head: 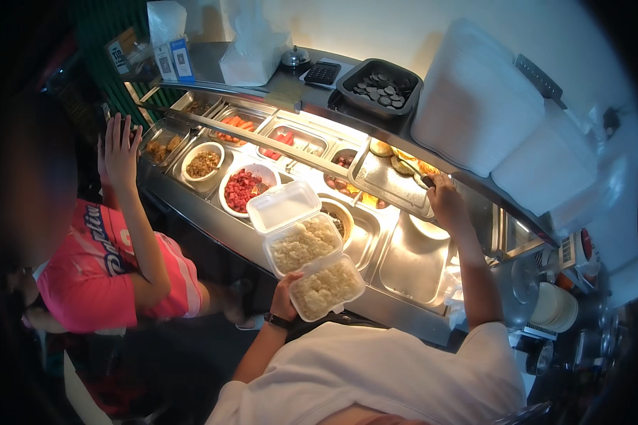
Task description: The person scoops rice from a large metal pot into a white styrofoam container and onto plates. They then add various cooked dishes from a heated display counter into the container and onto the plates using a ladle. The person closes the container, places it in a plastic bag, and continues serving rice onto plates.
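My left hand (284,298) supports white foam clamshell containers from below. Cooked rice (305,245) fills a container whose lid (284,207) is flipped back over the food counter. Nearer to me, a second foam portion holds more rice (325,288). Over at the right, my right hand (444,202) grips the dark handle (428,181) of a serving utensil. Its far end reaches among round fried pieces and yellow food (402,166) at the back of a metal tray (385,183); the utensil's exact kind is unclear.
Bowls of red diced food (243,192) and brown minced food (202,163) sit in the steam table. On the shelf above are a coin tub (380,90), calculator (322,73), call bell (295,56) and stacked foam containers (473,95). A person in pink (101,265) stands left.
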